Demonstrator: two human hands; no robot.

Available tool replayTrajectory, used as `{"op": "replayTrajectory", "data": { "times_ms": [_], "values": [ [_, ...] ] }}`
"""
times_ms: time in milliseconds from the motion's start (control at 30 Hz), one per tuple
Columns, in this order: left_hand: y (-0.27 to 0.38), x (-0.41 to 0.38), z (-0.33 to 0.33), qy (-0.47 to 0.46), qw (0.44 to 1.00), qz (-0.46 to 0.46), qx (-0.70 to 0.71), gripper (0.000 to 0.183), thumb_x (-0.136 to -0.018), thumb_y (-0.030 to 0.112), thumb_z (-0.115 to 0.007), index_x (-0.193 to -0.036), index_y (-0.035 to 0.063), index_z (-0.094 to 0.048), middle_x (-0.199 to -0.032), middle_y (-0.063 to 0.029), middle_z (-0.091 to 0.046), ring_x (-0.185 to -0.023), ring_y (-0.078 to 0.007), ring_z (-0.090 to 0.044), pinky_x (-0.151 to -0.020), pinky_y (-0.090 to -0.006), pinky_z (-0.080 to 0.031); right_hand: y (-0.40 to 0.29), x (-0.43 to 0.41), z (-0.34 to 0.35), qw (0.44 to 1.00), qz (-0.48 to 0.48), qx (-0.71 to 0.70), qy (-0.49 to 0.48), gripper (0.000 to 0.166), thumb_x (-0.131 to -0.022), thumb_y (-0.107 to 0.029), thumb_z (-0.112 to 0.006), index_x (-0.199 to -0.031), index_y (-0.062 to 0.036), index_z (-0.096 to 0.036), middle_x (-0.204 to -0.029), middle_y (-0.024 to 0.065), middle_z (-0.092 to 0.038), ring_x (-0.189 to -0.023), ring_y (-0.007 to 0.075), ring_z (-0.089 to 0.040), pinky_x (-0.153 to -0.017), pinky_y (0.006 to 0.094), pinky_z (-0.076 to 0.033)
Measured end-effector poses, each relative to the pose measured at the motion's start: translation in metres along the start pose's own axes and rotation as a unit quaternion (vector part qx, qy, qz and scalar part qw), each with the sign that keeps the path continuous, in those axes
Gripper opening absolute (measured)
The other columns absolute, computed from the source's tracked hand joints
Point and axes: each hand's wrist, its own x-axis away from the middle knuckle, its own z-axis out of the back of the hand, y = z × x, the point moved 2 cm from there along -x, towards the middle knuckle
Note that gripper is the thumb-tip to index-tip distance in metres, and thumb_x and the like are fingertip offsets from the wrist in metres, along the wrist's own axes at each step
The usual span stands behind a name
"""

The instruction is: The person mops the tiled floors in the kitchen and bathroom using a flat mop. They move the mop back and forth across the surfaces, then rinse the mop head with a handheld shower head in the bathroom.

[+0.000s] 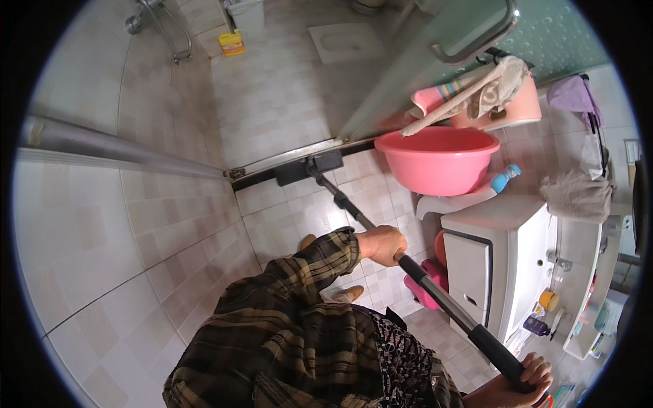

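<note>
My left hand [382,246] is wrapped round the middle of the metal pole of a long-handled floor tool [449,301], a flat mop or floor brush by its look. Lower right, my right hand [533,377] grips the black sleeve near the pole's top end. The pole slants down to a wide, flat dark head [308,167], which lies on the tiled floor along the dark strip beside the metal door track [291,155]. The underside of the head is hidden.
Right of the head, a pink basin [438,160] stands by the frosted glass panel. A white washbasin cabinet [477,255] and a pink stool or tub [428,290] are near the pole. A tiled wall [178,229] rises left. Beyond the track are a squat toilet [347,42] and yellow bottle [232,43].
</note>
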Motion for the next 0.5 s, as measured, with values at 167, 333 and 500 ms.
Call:
{"op": "replayTrajectory", "data": {
  "times_ms": [167,333,500],
  "values": [
    [-0.010,0.068,0.016,0.008,0.996,0.084,0.023,0.015,-0.066,0.018,-0.061,-0.058,0.0057,-0.055,-0.056,-0.0133,-0.056,-0.055,-0.0336,-0.056,-0.051,-0.0399,-0.043,0.012,0.014,-0.003,0.952,-0.146,-0.179,-0.200,0.029,-0.087,-0.025,-0.057,-0.066,-0.0099,-0.044,-0.062,0.0009,-0.045,-0.052,0.0132,-0.047,-0.059,0.0310,-0.041],
    [-0.005,0.126,0.017,0.185,0.978,0.082,0.050,0.017,-0.073,0.017,-0.065,-0.064,0.0070,-0.054,-0.057,-0.0098,-0.056,-0.056,-0.0295,-0.056,-0.049,-0.0388,-0.041,0.002,0.009,-0.051,0.679,-0.145,-0.315,-0.647,0.018,-0.077,-0.008,-0.069,-0.068,-0.0065,-0.052,-0.067,0.0062,-0.055,-0.059,0.0191,-0.059,-0.062,0.0328,-0.047],
    [-0.009,0.159,0.025,0.281,0.957,0.069,0.028,0.022,-0.076,0.015,-0.067,-0.063,0.0068,-0.052,-0.057,-0.0084,-0.054,-0.057,-0.0287,-0.056,-0.049,-0.0389,-0.041,-0.008,0.026,-0.071,0.738,-0.144,-0.253,-0.609,0.018,-0.078,-0.007,-0.067,-0.072,-0.0083,-0.050,-0.069,0.0038,-0.052,-0.057,0.0179,-0.056,-0.060,0.0336,-0.046]
  ]
}}
